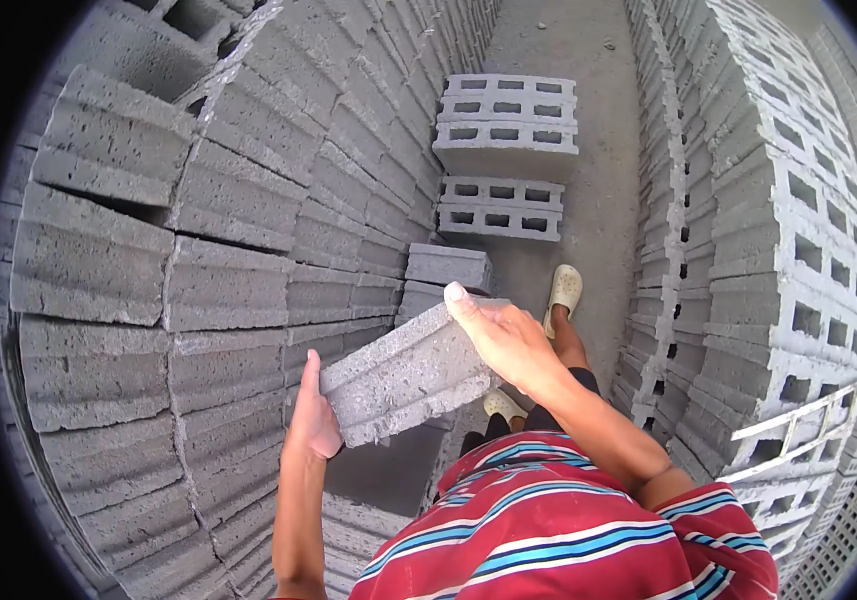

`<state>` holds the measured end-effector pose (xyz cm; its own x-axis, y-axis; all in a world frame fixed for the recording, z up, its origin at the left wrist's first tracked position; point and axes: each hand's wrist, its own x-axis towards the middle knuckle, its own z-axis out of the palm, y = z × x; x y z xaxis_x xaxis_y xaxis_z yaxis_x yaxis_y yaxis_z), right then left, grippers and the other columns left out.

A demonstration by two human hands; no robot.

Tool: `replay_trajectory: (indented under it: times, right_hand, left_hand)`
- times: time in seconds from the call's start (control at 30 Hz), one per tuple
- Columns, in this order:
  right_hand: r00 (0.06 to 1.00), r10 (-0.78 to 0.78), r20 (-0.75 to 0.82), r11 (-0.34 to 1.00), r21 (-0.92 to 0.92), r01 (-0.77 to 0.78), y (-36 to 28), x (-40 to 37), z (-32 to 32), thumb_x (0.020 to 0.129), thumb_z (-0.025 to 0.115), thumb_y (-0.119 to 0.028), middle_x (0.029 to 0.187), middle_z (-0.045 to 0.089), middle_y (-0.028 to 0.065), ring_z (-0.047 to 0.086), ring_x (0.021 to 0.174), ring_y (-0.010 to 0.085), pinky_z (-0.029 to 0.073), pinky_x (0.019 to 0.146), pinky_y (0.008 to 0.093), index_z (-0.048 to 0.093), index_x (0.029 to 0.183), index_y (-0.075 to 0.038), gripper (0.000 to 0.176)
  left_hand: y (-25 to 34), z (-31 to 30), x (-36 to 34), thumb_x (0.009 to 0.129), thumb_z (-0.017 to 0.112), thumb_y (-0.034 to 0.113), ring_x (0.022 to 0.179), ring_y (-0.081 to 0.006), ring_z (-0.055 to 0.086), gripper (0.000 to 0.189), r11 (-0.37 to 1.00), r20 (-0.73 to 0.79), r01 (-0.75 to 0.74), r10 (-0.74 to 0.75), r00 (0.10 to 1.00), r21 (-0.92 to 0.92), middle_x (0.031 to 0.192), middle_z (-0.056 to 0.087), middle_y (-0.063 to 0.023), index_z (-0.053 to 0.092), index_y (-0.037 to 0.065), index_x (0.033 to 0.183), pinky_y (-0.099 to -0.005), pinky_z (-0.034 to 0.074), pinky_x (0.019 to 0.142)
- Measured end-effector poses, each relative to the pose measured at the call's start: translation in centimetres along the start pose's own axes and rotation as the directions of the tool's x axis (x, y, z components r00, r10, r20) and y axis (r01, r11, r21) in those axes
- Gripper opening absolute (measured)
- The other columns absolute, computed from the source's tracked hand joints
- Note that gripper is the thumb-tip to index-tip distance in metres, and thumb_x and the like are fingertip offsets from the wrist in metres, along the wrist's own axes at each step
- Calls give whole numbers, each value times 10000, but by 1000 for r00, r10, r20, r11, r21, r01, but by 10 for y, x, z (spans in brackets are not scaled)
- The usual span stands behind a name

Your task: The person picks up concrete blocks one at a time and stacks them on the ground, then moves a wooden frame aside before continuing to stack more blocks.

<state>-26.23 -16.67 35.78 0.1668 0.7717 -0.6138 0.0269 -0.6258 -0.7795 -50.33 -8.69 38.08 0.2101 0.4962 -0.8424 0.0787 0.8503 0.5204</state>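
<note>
A grey concrete block (410, 368) is held up in front of my body, tilted with its right end higher. My left hand (314, 415) grips its left end, thumb pointing up along the edge. On the right end, my right hand (510, 342) is clasped with the thumb over the top edge; its other fingertips are partly hidden. Just beyond the held block, more concrete blocks (448, 265) are piled low against the left stack.
A tall wall of stacked blocks (233, 190) rises close on my left, another block stack (738, 200) on the right. Hollow blocks (505, 135) stand in the aisle ahead. A light ladder-like frame (793, 432) leans at the right stack. My feet wear pale clogs (566, 288).
</note>
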Motion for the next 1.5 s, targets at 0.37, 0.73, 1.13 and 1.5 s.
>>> replay_trajectory:
  times: [0.37,0.73,1.13,1.5]
  right_hand:
    - [926,203,-317,974,-31,-224,-3,105,-189,755,226,-729,875,571,299,546,923,390,397,814,429,547,928,132,935]
    - [769,501,-397,714,692,-108,80,207,-214,761,498,-438,968,550,160,505,902,223,399,787,343,569,953,59,538]
    - [844,508,-173,470,877,-103,233,361,-187,684,507,-450,1082,514,148,472,975,282,353,865,387,505,1044,-39,547]
    - [849,528,5,374,896,-238,236,450,-243,662,533,-430,979,536,109,473,926,245,347,837,351,534,940,-77,449]
  left_hand:
    - [34,195,138,794,474,425,1045,-264,494,523,998,52,57,-56,997,-17,1136,530,-123,493,28,1133,-387,343,928]
    - [68,279,207,753,525,489,1243,-260,243,779,908,-105,88,-50,993,410,1287,344,-217,336,-91,1238,-364,132,1025]
    - [67,316,296,763,616,317,903,-188,504,507,874,-212,-2,120,970,485,990,527,-152,452,-82,1028,-304,401,794]
    - [30,351,380,786,613,334,938,-198,484,598,884,-263,25,112,958,467,1007,498,-181,374,-131,1077,-303,394,817]
